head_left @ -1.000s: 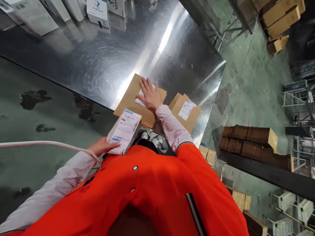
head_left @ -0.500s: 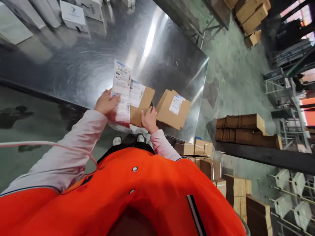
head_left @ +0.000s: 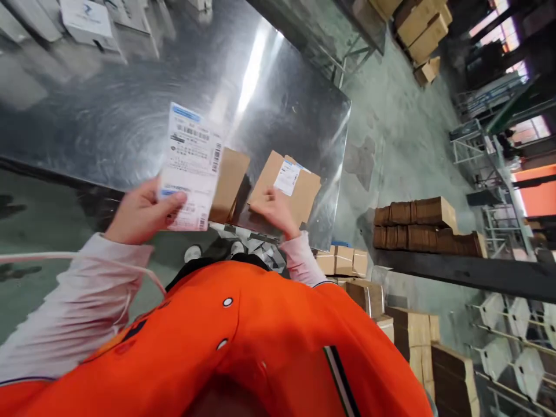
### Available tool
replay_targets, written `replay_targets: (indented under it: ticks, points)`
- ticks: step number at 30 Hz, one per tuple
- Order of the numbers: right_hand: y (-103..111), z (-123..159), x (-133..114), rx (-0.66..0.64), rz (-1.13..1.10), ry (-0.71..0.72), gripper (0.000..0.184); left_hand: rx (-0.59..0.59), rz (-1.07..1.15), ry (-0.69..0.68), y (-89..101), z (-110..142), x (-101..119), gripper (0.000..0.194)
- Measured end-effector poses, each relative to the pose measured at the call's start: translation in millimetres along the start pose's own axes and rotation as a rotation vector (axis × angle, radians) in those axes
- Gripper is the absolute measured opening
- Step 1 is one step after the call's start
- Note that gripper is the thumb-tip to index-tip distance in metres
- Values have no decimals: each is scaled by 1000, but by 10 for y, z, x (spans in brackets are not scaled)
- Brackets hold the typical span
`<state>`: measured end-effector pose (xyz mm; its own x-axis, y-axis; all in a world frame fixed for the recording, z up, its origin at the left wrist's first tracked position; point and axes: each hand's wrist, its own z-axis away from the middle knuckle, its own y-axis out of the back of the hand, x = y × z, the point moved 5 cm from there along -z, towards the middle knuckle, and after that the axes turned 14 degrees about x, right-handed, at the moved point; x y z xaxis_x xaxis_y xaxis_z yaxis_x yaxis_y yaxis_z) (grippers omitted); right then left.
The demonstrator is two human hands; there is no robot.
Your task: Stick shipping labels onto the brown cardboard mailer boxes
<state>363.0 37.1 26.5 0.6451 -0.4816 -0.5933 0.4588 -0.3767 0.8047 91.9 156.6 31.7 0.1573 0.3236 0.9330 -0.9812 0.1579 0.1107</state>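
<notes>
My left hand (head_left: 141, 213) pinches a strip of printed shipping labels (head_left: 191, 165) between thumb and fingers, holding it up above the near edge of the metal table. Partly behind the strip lies a flat piece of brown cardboard (head_left: 230, 182). To its right is a small stack of flat cardboard (head_left: 304, 200), and the top piece bears a white shipping label (head_left: 287, 177). Over the left part of this stack, my right hand (head_left: 278, 209) has its fingers curled in near that label. Whether anything is between those fingers is hidden.
The shiny metal table (head_left: 299, 95) ends at a corner on the right. White boxes (head_left: 89, 23) stand at its far left. Bundled cartons (head_left: 343, 260) sit on the floor beyond my right arm, near a dark beam (head_left: 434, 269). A white cable (head_left: 87, 256) crosses my left sleeve.
My left hand has lifted the label strip off the left cardboard, towards me and to the left. My right hand has moved from the left cardboard onto the right stack.
</notes>
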Motion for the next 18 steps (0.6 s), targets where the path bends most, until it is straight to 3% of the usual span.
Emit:
replay_targets:
  ticks: [1, 3, 6, 9, 13, 15, 18]
  points:
    - [-245, 123, -202, -121, -173, 53, 63, -53, -31, 49, -46, 70, -76, 67]
    - [-631, 382, -496, -242, -504, 20, 40, -132, -34, 110, -136, 186, -179, 78]
    - [-894, 633, -670, -391, -633, -46, 32, -9, 107, 73, -148, 221, -217, 85]
    - [-771, 487, -732, -414, -558, -1, 38, 111, 171, 90, -116, 197, -296, 69]
    - [-457, 77, -912, -277, -525, 100, 20, 61, 230, 116, -200, 225, -379, 59]
    - [-415, 6, -991, -295, -472, 133, 14, 55, 247, 143, -253, 238, -414, 57]
    - [-472, -7, -976, -293, -439, 40, 13, 116, 194, 160, -294, 185, -472, 48]
